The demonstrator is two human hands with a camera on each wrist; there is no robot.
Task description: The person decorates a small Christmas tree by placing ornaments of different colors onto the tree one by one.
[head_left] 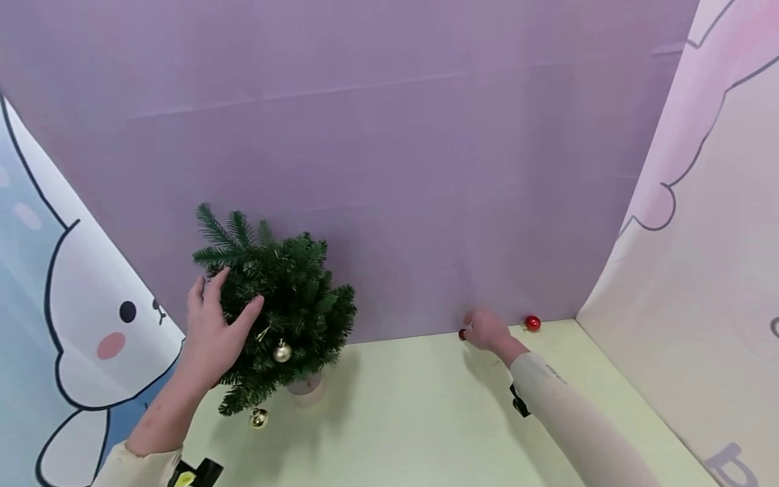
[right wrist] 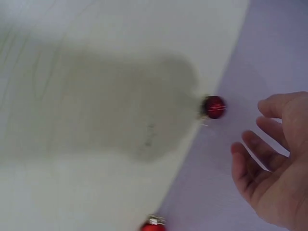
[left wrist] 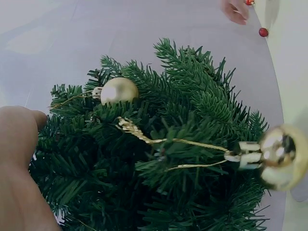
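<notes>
A small artificial Christmas tree [head_left: 292, 291] stands in a pale pot [head_left: 306, 390] on the left. My left hand [head_left: 209, 335] is at its left side, thumb and fingers spread, gripping nothing. Two gold baubles hang from the branches: one matte [left wrist: 119, 90], the other shiny [left wrist: 285, 156] on a gold cord. Over by the back edge, my right hand [head_left: 487, 330] hovers near a dark red bauble [right wrist: 213, 107], with its fingers loosely bent. A gap shows between fingertips and bauble in the right wrist view. Another red bauble [head_left: 532, 323] lies farther right.
The pale yellow tabletop [head_left: 414, 412] meets a purple backdrop [head_left: 414, 169] behind it. Printed cartoon panels stand at the left [head_left: 91, 325] and right [head_left: 688, 284]. The tree's dense branches spread wide over its pot.
</notes>
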